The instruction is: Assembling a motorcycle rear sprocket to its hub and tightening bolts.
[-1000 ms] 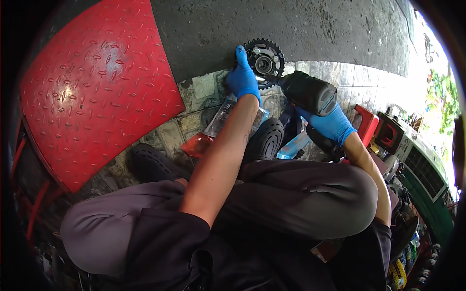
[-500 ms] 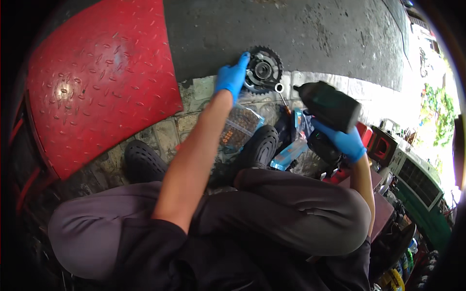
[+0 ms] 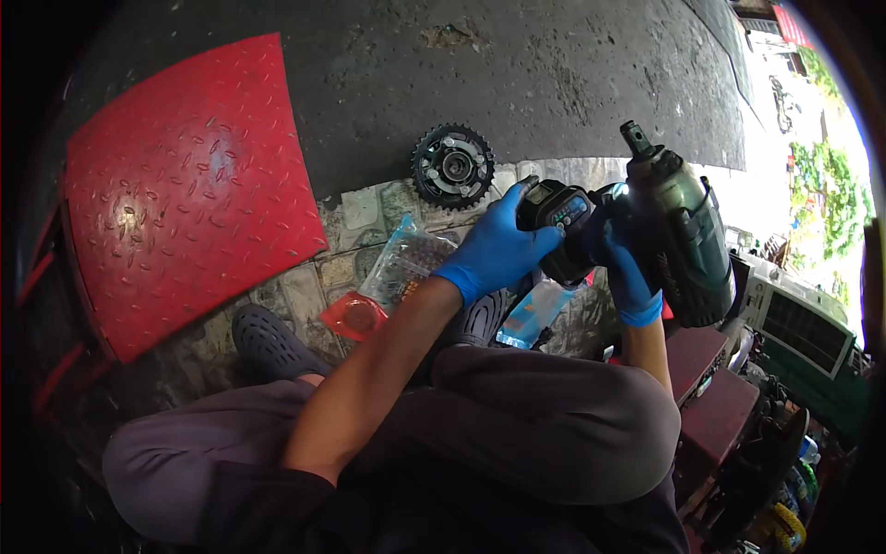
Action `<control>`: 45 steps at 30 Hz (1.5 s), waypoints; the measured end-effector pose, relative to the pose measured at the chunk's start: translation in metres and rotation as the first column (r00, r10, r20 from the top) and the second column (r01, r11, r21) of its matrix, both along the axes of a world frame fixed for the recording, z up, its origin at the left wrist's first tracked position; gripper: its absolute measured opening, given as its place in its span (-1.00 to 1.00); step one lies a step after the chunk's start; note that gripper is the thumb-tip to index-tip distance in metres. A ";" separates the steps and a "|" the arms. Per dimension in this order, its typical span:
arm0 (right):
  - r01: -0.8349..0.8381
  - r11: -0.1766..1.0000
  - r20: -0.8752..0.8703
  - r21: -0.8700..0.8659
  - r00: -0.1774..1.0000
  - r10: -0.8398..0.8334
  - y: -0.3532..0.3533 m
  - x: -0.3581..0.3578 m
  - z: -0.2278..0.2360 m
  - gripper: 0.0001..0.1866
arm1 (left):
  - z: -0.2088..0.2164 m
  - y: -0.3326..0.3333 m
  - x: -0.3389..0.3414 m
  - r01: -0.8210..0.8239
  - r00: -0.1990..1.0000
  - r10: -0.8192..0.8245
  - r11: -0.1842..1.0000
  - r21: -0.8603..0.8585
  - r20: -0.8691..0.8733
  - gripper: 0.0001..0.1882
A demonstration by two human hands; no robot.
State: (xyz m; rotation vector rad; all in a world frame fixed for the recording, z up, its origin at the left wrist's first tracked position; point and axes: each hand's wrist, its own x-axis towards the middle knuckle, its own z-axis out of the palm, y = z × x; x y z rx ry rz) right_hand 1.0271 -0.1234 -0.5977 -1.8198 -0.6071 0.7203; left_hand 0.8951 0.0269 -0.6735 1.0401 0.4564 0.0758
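Note:
A dark green and black cordless impact wrench (image 3: 694, 242) is held up at the right, lying on its side with its bare drive tip pointing up and away. My right hand (image 3: 631, 272), in a blue glove, is wrapped round its handle. My left hand (image 3: 503, 245), gloved too, grips the battery end, which has a small lit panel, with the thumb near that panel. Beyond my left hand a black toothed sprocket (image 3: 453, 167) with a round metal hub lies flat on the ground, touched by neither hand.
Clear plastic bags (image 3: 406, 263), a red packet (image 3: 358, 316) and a blue packet (image 3: 535, 312) lie around my dark clog (image 3: 268, 340). A red metal ramp (image 3: 194, 185) rises at the left. Dark red boxes (image 3: 706, 406) and clutter crowd the right.
My left hand has left the sprocket and taken hold of the wrench's battery end. The wrench has turned, its tip swinging from leftward to up and away.

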 end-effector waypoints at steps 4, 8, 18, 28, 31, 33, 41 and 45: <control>-0.094 0.990 0.036 -0.110 0.995 0.098 0.002 -0.007 -0.006 -0.55 | -0.005 -0.010 0.003 -0.158 0.987 0.160 0.984 -0.087 0.016 -0.37; -0.059 0.992 -0.036 -0.116 0.998 0.055 -0.006 -0.009 -0.015 -0.57 | -0.013 -0.019 0.006 -0.165 0.986 0.165 0.985 -0.045 -0.007 -0.41; 0.245 0.968 0.055 -0.051 0.969 -0.242 -0.093 0.003 -0.005 -0.71 | -0.085 -0.035 0.011 0.362 0.930 -0.318 0.882 0.300 -0.186 -0.58; 0.507 0.821 0.005 -0.261 0.851 -0.524 -0.151 -0.032 -0.062 -0.79 | -0.145 -0.078 0.090 0.361 0.929 -0.037 -0.139 0.922 -0.369 -0.72; 0.419 0.868 -0.127 -0.266 0.877 -0.463 -0.168 -0.031 -0.083 -0.82 | -0.152 -0.069 0.086 0.447 0.889 0.007 -0.226 0.866 -0.457 -0.73; 0.384 0.857 -0.287 -0.344 0.826 -0.485 -0.165 -0.021 -0.083 -0.77 | -0.136 -0.059 0.059 0.348 0.935 -0.113 0.120 0.930 -0.335 -0.72; -0.166 0.963 -0.211 -0.211 0.970 0.121 -0.093 -0.009 -0.071 -0.53 | -0.076 -0.009 0.016 0.058 0.987 -0.153 0.648 0.759 0.056 -0.67; -0.287 0.938 -0.337 -0.192 0.917 0.212 -0.064 -0.006 -0.059 -0.55 | -0.071 0.010 -0.001 0.110 0.951 -0.302 0.528 0.842 0.065 -0.69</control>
